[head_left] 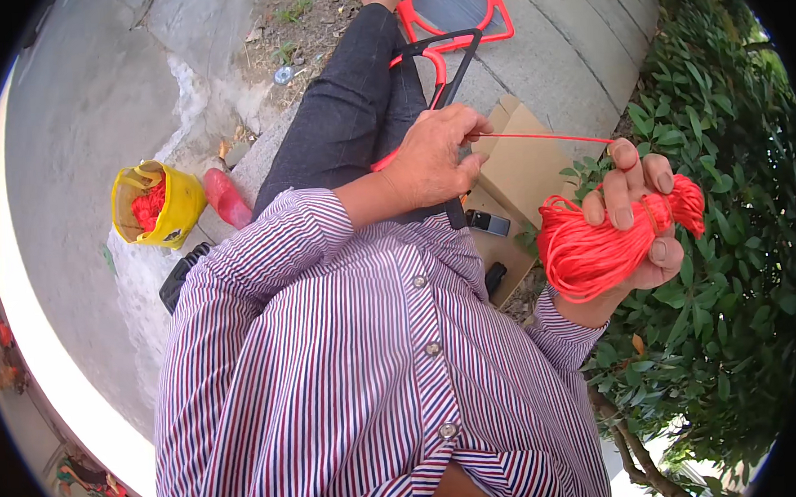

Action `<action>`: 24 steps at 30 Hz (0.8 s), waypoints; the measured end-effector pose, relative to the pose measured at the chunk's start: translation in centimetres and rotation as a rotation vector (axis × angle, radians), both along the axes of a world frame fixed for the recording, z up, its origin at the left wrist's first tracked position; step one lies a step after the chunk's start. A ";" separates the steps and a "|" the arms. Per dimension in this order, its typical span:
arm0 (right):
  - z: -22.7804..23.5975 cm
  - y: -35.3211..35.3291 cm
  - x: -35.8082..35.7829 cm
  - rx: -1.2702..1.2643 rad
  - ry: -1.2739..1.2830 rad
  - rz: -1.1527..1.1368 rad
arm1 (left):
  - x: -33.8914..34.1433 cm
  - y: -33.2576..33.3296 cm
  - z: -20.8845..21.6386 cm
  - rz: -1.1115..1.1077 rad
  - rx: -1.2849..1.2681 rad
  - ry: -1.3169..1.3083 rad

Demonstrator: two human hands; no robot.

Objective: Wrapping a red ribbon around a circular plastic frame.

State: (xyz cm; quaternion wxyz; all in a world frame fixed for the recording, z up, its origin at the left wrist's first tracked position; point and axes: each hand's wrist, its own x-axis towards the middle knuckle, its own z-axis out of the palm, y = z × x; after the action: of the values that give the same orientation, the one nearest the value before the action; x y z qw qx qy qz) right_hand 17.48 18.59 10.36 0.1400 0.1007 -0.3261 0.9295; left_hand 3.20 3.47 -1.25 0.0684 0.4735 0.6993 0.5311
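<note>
Beside leafy shrubs (716, 313), hands (425, 164) hold a red cord bundle (589, 253), slanting up rightward, and its strand (545, 136)

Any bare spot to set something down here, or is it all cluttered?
Free: grey concrete above the yellow bucket in view; paving slabs between the red frame and bushes. Crowded: beside the legs, with pink shoe and bucket; also where the red cord spans left hand to right hand.

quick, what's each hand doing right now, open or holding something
Left hand: closed, holding a strand of red cord stretched toward the other.
Right hand: closed, gripping a red cord bundle.
</note>
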 end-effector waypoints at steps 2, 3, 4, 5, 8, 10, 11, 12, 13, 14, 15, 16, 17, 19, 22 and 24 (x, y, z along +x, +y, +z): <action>-0.1 0.5 0.0 0.127 0.193 0.206 | -0.8 0.2 0.4 0.057 -0.017 -0.158; -1.7 0.2 -0.5 0.250 0.174 0.211 | -1.8 0.1 0.3 0.133 -0.036 -0.307; -2.8 -0.2 -0.5 0.460 0.045 0.142 | -3.1 0.0 -1.0 0.218 0.030 -0.380; -3.9 0.6 -1.1 0.834 -0.157 0.091 | -4.5 -0.7 -2.3 0.314 -0.072 -0.376; -10.1 0.0 -3.6 1.704 -0.612 0.089 | -5.2 -3.4 -3.7 0.400 -0.130 -0.829; -13.5 -1.6 -4.8 1.702 -0.568 0.071 | -2.7 -4.9 -3.7 0.432 -0.207 -1.369; -14.4 -2.3 -5.3 1.701 -0.542 0.048 | -1.5 -4.7 -3.4 0.422 -0.247 -1.400; -14.5 -2.9 -6.3 1.697 -0.534 0.052 | -0.8 -4.7 -2.9 0.430 -0.247 -1.451; -14.6 -3.5 -7.1 1.575 -0.624 0.061 | -0.2 -4.4 -2.7 0.434 -0.247 -1.503; -14.7 -3.9 -7.8 1.450 -0.711 0.069 | 0.3 -3.9 -2.4 0.466 -0.293 -1.400; -14.9 -4.3 -8.2 1.448 -0.716 0.066 | 0.4 -3.8 -2.6 0.461 -0.297 -1.400; -15.2 -4.6 -8.5 1.412 -0.732 0.018 | 0.4 -3.6 -3.0 0.457 -0.324 -1.323; -15.6 -4.6 -8.4 1.376 -0.749 -0.030 | 0.3 -3.5 -3.4 0.451 -0.349 -1.246; -16.8 -4.4 -8.3 1.272 -0.723 0.007 | -1.3 -3.9 -4.7 0.416 -0.344 -1.223; -14.1 -5.6 -6.8 0.562 -0.583 -0.306 | -2.3 -4.0 -3.9 0.521 -0.099 0.096; -12.7 -6.0 -6.8 0.628 -0.519 -0.307 | -1.9 -4.1 -0.7 0.432 -0.104 0.142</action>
State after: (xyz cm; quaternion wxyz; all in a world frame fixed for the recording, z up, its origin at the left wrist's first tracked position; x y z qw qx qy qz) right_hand 10.64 12.64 -2.34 0.1525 -0.1482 -0.6287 0.7480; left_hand 1.31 -0.66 -1.98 -0.0721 0.3449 0.8138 0.4621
